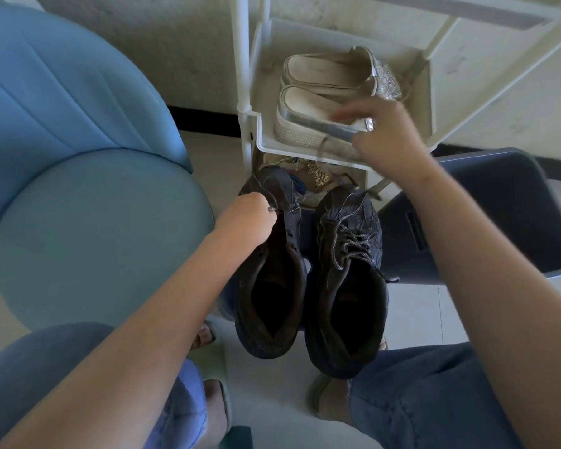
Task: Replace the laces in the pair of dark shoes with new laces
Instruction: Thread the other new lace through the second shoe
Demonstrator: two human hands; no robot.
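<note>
Nearest, two knees in blue jeans point(434, 403), cut off by the bottom edge, with bare forearms reaching forward over them. Just beyond, on the pale floor point(418, 312), two feet in sandals point(212, 358), largely hidden by arms and shoes. Between the knees, the dark pair side by side, toes pointing away, on something blue mostly hidden beneath them: left shoe point(269, 286) with its upper eyelets bare and the opening wide, right shoe point(347, 303) fully laced with speckled grey laces point(350, 244). On the left shoe's near-toe eyelets, left hand point(245, 218), fingers curled, pinching a thin lace point(260, 187) running on over the toe. Higher and farther, right hand point(386, 137), raised in front of a white rack point(305, 153) and smeared by motion blur; fingers partly curled, a thin dark strand hanging near the thumb, impossible to tell whether pinched or merely passing behind. To the left, a light blue armchair point(78, 157), cut off by the frame; to the right, a dark grey bin point(486, 205), partly behind the right forearm. On the rack's shelf, a pale pair of slip-ons point(321, 76), the nearer one partly covered by the blurred hand. Under that shelf, something gold and glittery point(314, 173), too hidden to name. Farthest, a mottled pale wall point(175, 43).
</note>
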